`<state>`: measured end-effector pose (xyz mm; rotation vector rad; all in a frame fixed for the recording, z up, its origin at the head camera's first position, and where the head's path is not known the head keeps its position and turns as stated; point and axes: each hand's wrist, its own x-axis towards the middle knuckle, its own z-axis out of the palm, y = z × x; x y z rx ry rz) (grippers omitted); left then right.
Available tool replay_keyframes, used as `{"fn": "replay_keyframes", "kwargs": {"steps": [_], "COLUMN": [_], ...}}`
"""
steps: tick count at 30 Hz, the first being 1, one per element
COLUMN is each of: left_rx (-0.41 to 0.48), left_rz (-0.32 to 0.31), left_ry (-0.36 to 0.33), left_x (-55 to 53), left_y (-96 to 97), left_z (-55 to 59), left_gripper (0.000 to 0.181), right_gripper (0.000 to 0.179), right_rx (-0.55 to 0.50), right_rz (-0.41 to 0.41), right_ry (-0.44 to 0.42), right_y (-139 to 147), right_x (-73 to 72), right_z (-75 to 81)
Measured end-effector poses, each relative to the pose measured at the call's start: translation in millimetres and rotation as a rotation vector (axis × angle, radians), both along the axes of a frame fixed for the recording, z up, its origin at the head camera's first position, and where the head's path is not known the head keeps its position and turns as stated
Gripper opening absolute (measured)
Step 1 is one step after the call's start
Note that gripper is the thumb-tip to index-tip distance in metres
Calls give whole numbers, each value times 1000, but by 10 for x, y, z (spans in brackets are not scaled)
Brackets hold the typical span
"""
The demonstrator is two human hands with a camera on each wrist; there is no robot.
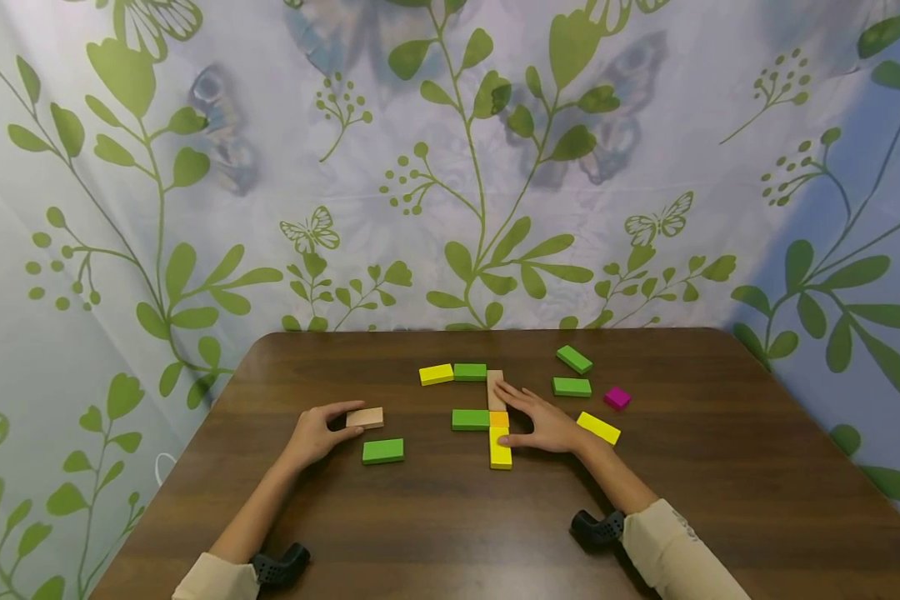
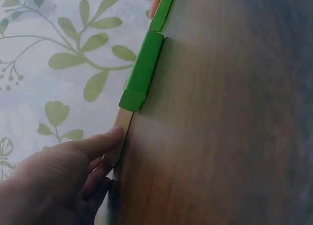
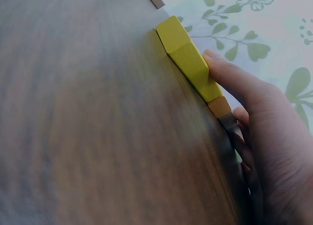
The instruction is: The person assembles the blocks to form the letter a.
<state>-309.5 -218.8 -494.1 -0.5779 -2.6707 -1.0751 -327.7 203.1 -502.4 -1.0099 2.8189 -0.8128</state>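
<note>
My left hand [image 1: 317,435] pinches the left end of a plain wooden block [image 1: 364,418] between thumb and fingers. A green block [image 1: 383,452] lies just in front of it. My right hand [image 1: 546,423] spreads along a column of blocks, its thumb touching the yellow block [image 1: 500,448] and its fingers touching another plain wooden block [image 1: 496,390] at the far end. Between those two sits a small orange block [image 1: 498,419], with a green block [image 1: 470,420] against its left side. In the right wrist view the thumb lies against the yellow block [image 3: 193,63].
Beside the column's far end lie a green block [image 1: 470,372] and a yellow block [image 1: 437,374]. Right of the right hand are two green blocks [image 1: 572,387], a magenta block [image 1: 617,398] and a yellow block [image 1: 598,428]. A patterned curtain hangs behind the brown table [image 1: 435,533].
</note>
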Motion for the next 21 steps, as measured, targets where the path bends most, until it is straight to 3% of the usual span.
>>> {"fn": "replay_keyframes", "kwargs": {"steps": [10, 16, 21], "left_rx": [19, 103, 75], "left_rz": [-10, -5, -16], "left_ry": [39, -13, -24], "left_x": [1, 34, 33], "left_y": [94, 469, 803], "left_z": [60, 186, 188], "left_gripper": [37, 36, 36], "right_gripper": [91, 92, 91], "right_rx": [-6, -5, -7], "right_rz": [4, 8, 5], "right_ry": [7, 24, 27], "right_y": [1, 6, -2], "right_x": [23, 17, 10], "right_z": [16, 0, -5]}}
